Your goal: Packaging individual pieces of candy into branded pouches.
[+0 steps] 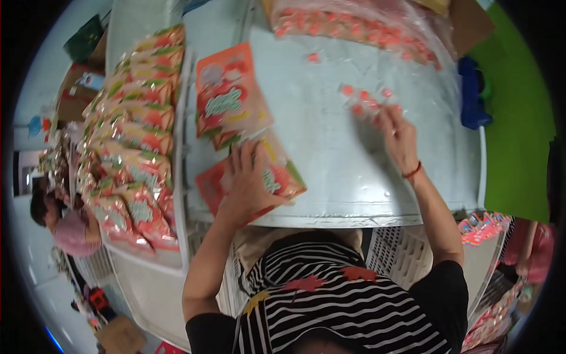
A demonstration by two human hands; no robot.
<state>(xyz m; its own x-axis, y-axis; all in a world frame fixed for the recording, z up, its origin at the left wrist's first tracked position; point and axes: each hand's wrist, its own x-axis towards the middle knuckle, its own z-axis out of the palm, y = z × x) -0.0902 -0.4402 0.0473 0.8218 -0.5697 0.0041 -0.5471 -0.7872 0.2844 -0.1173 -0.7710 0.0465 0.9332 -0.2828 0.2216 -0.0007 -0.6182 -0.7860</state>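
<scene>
My left hand (244,183) lies spread over an orange and red printed pouch (282,177) near the table's front edge, its thumb stretched to the right. Just beyond it sits a stack of the same flat pouches (227,88), the upper one overlapping others. To the right, my right hand (400,141), with a red cord on the wrist, bends down at the table. Its fingers are drawn together on small red candies in clear wrappers (368,101); how many they grip is hidden. One more wrapped candy (313,58) lies apart, farther back.
A white tray (184,236) on the left holds rows of filled pouches (138,135). At the back, an open box lined with clear plastic (365,29) holds many wrapped candies. A blue object (471,94) stands at the table's right edge. Other people (73,230) are at the sides.
</scene>
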